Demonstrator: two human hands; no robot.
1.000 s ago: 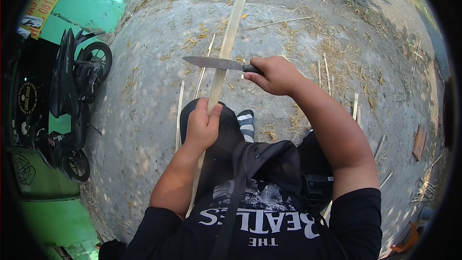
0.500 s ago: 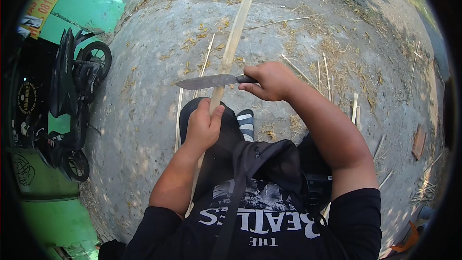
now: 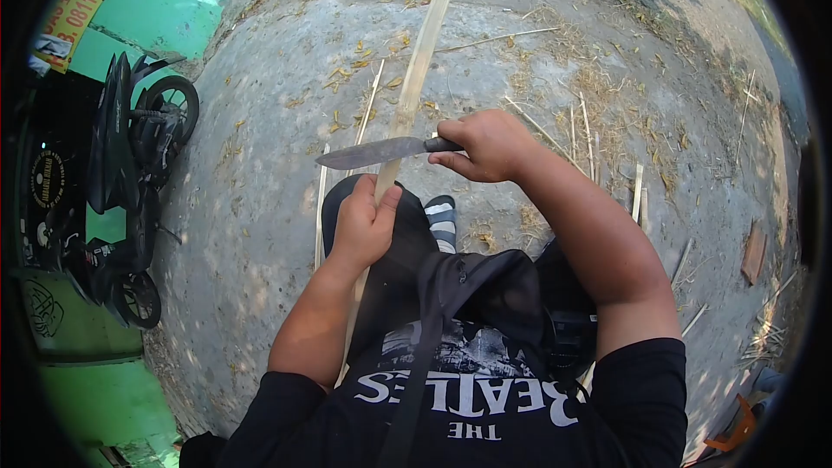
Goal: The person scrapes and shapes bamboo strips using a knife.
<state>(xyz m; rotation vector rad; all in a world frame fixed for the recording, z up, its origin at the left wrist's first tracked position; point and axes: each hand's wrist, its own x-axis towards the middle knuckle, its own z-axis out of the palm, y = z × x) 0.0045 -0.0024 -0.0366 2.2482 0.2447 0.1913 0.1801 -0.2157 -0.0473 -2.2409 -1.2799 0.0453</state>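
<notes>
My left hand (image 3: 364, 221) is closed around a long, pale strip of wood or bamboo (image 3: 422, 56), thumb on top. The strip runs from beside my lap up past the top edge of the view. In my right hand (image 3: 487, 147) is the dark handle of a knife (image 3: 368, 154). Its broad blade lies crosswise over the strip, just beyond my left fingers, with the tip pointing left. The blade seems to touch the strip; how deep its edge sits cannot be made out. Part of the strip is hidden under the blade and my left hand.
Thin strips (image 3: 371, 104) lie on the concrete ground (image 3: 251, 234) to the left, and more sticks (image 3: 588, 134) to the right among dry leaves. A motorcycle (image 3: 130, 165) stands by a green wall (image 3: 173, 0) at left. A reddish-brown block (image 3: 753, 254) rests at far right.
The two hands, knife and strip stay in nearly the same place. The strip's far end appears shifted slightly left, along with a small shift of the whole view.
</notes>
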